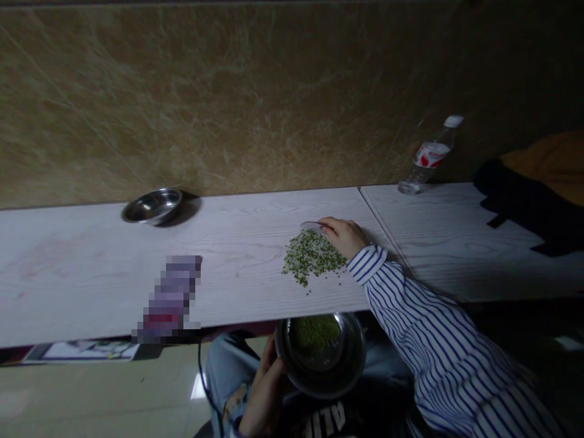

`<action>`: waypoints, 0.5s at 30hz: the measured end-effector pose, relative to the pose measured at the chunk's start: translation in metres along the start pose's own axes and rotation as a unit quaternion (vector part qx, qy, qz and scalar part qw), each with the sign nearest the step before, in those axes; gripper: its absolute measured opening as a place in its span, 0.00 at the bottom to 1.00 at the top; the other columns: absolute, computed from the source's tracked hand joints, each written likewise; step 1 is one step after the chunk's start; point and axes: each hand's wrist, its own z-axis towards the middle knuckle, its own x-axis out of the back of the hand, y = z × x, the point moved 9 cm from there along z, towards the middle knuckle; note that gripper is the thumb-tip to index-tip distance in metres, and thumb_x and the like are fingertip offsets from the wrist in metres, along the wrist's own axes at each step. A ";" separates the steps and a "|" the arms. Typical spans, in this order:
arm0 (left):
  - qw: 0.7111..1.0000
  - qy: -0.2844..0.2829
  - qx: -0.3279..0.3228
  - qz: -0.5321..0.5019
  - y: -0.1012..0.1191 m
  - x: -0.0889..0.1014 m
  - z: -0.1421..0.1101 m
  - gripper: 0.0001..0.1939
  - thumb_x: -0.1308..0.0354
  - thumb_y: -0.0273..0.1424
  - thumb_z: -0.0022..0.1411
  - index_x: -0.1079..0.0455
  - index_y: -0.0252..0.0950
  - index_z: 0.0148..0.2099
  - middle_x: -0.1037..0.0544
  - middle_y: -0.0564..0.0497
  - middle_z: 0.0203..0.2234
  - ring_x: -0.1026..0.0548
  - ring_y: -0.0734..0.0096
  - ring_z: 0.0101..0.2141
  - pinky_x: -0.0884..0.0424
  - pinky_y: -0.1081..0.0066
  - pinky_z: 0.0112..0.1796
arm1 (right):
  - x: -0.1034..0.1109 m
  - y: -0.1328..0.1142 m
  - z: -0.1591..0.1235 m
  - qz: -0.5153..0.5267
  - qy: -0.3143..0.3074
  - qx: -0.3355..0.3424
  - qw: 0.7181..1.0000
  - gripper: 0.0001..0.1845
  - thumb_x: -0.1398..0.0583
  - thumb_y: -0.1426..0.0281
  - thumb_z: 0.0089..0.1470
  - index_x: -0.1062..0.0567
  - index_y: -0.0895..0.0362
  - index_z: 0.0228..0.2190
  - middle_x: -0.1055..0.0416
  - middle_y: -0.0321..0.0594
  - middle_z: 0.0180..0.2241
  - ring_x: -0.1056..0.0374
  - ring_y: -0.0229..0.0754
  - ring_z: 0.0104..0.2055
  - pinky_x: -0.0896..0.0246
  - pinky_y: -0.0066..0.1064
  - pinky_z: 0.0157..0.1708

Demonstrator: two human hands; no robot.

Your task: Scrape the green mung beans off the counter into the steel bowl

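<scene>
A heap of small green beans [312, 255] lies on the pale wooden table [237, 274]. My right hand [343, 236], in a blue-and-white striped sleeve, rests at the heap's far right edge and grips a small flat white piece [312, 225] against the table. Below the table's near edge my left hand [267, 380] holds a steel bowl [320, 356] by its rim. The bowl has green beans in it and sits just under the table edge, over my lap.
An empty steel bowl [152, 205] stands at the back left by the marbled wall. A blurred flat object [171, 298] lies near the front edge. A plastic water bottle [429, 155] stands on the adjoining table, with dark and orange cloth [538, 188] at far right.
</scene>
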 end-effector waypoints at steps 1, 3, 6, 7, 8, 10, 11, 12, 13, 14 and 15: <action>1.000 -0.003 -0.002 0.001 0.001 0.000 0.000 0.38 0.33 0.33 0.47 0.34 0.41 0.62 0.23 0.44 0.51 0.26 0.50 0.49 0.27 0.59 0.41 | -0.004 -0.003 0.004 -0.004 -0.009 0.008 1.000 0.14 0.44 0.73 0.60 0.23 0.53 0.45 0.20 0.41 0.38 0.24 0.44 0.39 0.34 0.33 0.41; 1.000 -0.013 -0.006 -0.001 0.002 0.000 -0.001 0.38 0.33 0.34 0.48 0.35 0.42 0.63 0.24 0.44 0.52 0.26 0.50 0.49 0.27 0.59 0.42 | -0.010 -0.011 0.006 -0.008 -0.025 0.027 0.999 0.13 0.44 0.74 0.60 0.23 0.53 0.43 0.20 0.41 0.36 0.24 0.44 0.38 0.35 0.34 0.41; 0.999 -0.031 -0.003 -0.014 0.003 -0.002 0.000 0.39 0.35 0.32 0.50 0.39 0.42 0.64 0.24 0.44 0.52 0.27 0.50 0.49 0.28 0.58 0.44 | -0.012 -0.022 0.002 -0.015 -0.045 0.051 0.998 0.12 0.43 0.74 0.60 0.22 0.53 0.42 0.20 0.41 0.36 0.25 0.45 0.38 0.38 0.36 0.43; 0.999 -0.034 -0.004 -0.018 0.003 -0.002 0.001 0.39 0.36 0.31 0.50 0.40 0.42 0.65 0.24 0.44 0.52 0.27 0.50 0.50 0.28 0.58 0.44 | -0.012 -0.025 -0.001 -0.017 -0.050 0.057 0.997 0.12 0.43 0.74 0.60 0.22 0.52 0.42 0.20 0.40 0.36 0.25 0.44 0.39 0.39 0.36 0.44; 0.999 -0.036 -0.005 -0.020 0.003 -0.002 0.002 0.40 0.36 0.31 0.51 0.41 0.41 0.66 0.24 0.44 0.52 0.28 0.50 0.50 0.28 0.58 0.45 | -0.011 -0.027 -0.004 -0.018 -0.055 0.063 0.996 0.12 0.43 0.74 0.59 0.22 0.52 0.42 0.20 0.40 0.37 0.25 0.44 0.40 0.40 0.37 0.44; 0.999 -0.038 -0.007 -0.021 0.003 -0.001 0.003 0.40 0.36 0.31 0.52 0.42 0.41 0.67 0.25 0.43 0.53 0.28 0.50 0.51 0.29 0.58 0.46 | -0.010 -0.031 -0.010 -0.019 -0.065 0.074 0.995 0.12 0.43 0.75 0.59 0.23 0.52 0.42 0.20 0.40 0.38 0.25 0.44 0.41 0.41 0.37 0.45; 0.999 -0.039 -0.008 -0.023 0.003 -0.001 0.003 0.40 0.36 0.31 0.52 0.43 0.41 0.67 0.25 0.42 0.54 0.29 0.50 0.52 0.29 0.57 0.46 | -0.009 -0.032 -0.013 -0.018 -0.071 0.080 0.994 0.12 0.43 0.76 0.59 0.23 0.53 0.42 0.20 0.40 0.39 0.25 0.44 0.41 0.42 0.37 0.45; 0.999 -0.041 -0.010 -0.026 0.003 -0.002 0.003 0.41 0.36 0.32 0.52 0.43 0.41 0.67 0.25 0.42 0.54 0.29 0.50 0.52 0.29 0.57 0.46 | -0.008 -0.033 -0.016 -0.015 -0.075 0.086 0.993 0.12 0.43 0.77 0.59 0.23 0.53 0.41 0.20 0.41 0.39 0.25 0.44 0.42 0.43 0.37 0.45; 0.999 -0.045 -0.012 -0.028 0.004 -0.002 0.003 0.41 0.36 0.32 0.52 0.43 0.41 0.67 0.25 0.42 0.54 0.29 0.49 0.52 0.29 0.57 0.46 | -0.008 -0.034 -0.019 -0.012 -0.079 0.092 0.993 0.12 0.43 0.77 0.58 0.23 0.54 0.41 0.20 0.41 0.40 0.26 0.44 0.42 0.43 0.37 0.46; 0.998 -0.048 -0.015 -0.029 0.005 -0.004 0.003 0.40 0.35 0.33 0.52 0.43 0.41 0.67 0.25 0.42 0.53 0.29 0.49 0.52 0.29 0.57 0.46 | -0.007 -0.036 -0.022 -0.008 -0.082 0.097 0.992 0.13 0.44 0.78 0.58 0.23 0.54 0.41 0.20 0.40 0.40 0.26 0.43 0.42 0.44 0.37 0.46; 0.998 -0.050 -0.017 -0.028 0.006 -0.005 0.002 0.40 0.35 0.33 0.52 0.42 0.41 0.66 0.24 0.43 0.53 0.29 0.49 0.52 0.29 0.57 0.46 | -0.006 -0.037 -0.025 -0.004 -0.084 0.102 0.991 0.13 0.44 0.78 0.58 0.24 0.54 0.41 0.20 0.40 0.39 0.26 0.43 0.42 0.45 0.37 0.46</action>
